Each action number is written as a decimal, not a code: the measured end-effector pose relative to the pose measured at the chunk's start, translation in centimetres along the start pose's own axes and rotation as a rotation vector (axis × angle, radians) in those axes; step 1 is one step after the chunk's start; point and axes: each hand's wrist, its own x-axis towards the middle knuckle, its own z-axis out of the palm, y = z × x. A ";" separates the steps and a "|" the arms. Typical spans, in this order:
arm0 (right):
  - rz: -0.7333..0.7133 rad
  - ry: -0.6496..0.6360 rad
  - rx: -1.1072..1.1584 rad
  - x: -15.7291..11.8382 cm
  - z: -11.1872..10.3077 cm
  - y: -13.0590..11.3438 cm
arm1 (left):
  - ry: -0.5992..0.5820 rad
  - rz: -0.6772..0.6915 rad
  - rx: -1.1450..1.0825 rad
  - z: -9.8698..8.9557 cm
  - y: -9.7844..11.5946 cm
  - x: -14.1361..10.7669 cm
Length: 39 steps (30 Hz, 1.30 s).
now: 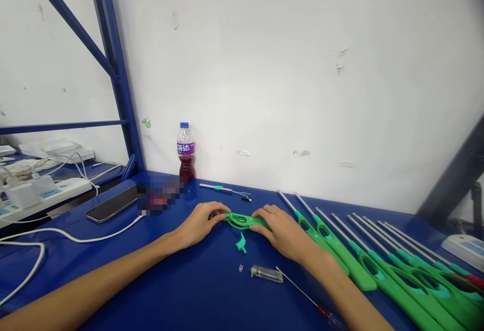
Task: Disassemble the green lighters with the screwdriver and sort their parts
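Both hands grip a green lighter handle (241, 220) low over the blue table. My left hand (207, 216) pinches its left end between thumb and fingers. Wrapped over the right end, my right hand (275, 226) covers that part of the handle. A teal trigger (241, 243) lies just below it, and nearer to me are a tiny pale part (241, 268) and a clear fuel tank (266, 273). Behind the hands rests a metal lighter tube (216, 188) with thin wires and a small black piece (246, 199). A screwdriver (302, 291) lies beneath my right forearm.
Several assembled green lighters (350, 260) lie in a row at right. A drink bottle (185, 154) stands against the wall at the back. To the left are a phone (112, 204), a white cable (81, 241) and a power strip (68, 190).
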 end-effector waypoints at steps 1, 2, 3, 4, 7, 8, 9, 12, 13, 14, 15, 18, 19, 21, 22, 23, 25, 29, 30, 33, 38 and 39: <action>-0.001 0.007 -0.002 0.0 0.0 0.0 | 0.002 0.002 -0.003 0.0 0.0 0.0; -0.003 0.013 -0.005 0.0 0.0 0.0 | 0.005 0.003 -0.006 0.0 0.1 0.0; -0.005 0.017 -0.008 -0.1 0.0 0.0 | 0.007 0.003 -0.007 0.0 0.0 0.0; -0.008 0.020 -0.012 -0.1 0.1 0.0 | 0.009 0.002 -0.008 0.0 0.0 0.0; -0.017 0.029 -0.030 -0.1 0.3 -0.1 | 0.011 0.000 -0.013 0.0 -0.2 -0.1; -0.021 0.033 -0.039 0.0 0.3 -0.2 | 0.015 0.000 -0.016 0.1 -0.2 -0.1; -0.025 0.038 -0.050 0.0 0.2 -0.2 | 0.023 -0.003 -0.020 0.1 -0.3 -0.1; -0.014 0.066 -0.091 0.1 -0.3 0.1 | 0.062 -0.014 -0.035 0.1 -0.3 -0.1; 0.005 0.083 -0.107 0.1 -0.6 0.4 | 0.073 -0.017 -0.040 0.0 -0.2 -0.1; 0.034 0.102 -0.124 0.0 -1.0 0.8 | 0.082 -0.018 -0.046 0.0 -0.2 -0.1; 0.074 0.123 -0.143 0.0 -1.3 1.3 | 0.089 -0.018 -0.051 0.0 -0.1 0.0; 0.226 0.169 -0.204 -0.4 -1.9 3.0 | 0.095 -0.017 -0.059 0.0 0.0 0.0; 0.273 0.170 -0.223 -0.6 -1.8 3.4 | 0.095 -0.017 -0.060 0.0 0.1 0.0; 0.349 0.148 -0.259 -0.9 -1.3 4.0 | 0.090 -0.015 -0.057 0.0 0.1 -0.1; 0.379 0.127 -0.275 -1.0 -0.9 4.0 | 0.088 -0.013 -0.055 0.1 0.2 -0.1; 0.406 0.103 -0.291 -1.0 -0.5 3.9 | 0.086 -0.010 -0.054 0.1 0.2 -0.1; 0.449 0.059 -0.322 -0.8 0.4 3.4 | 0.084 0.000 -0.050 0.2 0.3 -0.2; 0.490 0.021 -0.380 0.4 1.1 2.4 | 0.088 0.030 -0.037 0.3 0.3 -0.4; 0.493 0.020 -0.392 0.8 1.1 2.4 | 0.088 0.038 -0.030 0.4 0.3 -0.4; 0.491 0.034 -0.420 1.7 0.8 2.5 | 0.074 0.068 0.000 0.5 0.6 -0.7; 0.464 0.121 -0.450 1.8 -0.2 2.8 | -0.062 0.189 0.037 0.5 2.6 -2.3; 0.461 0.138 -0.451 1.6 -0.5 2.8 | -0.103 0.217 0.036 0.5 3.2 -2.7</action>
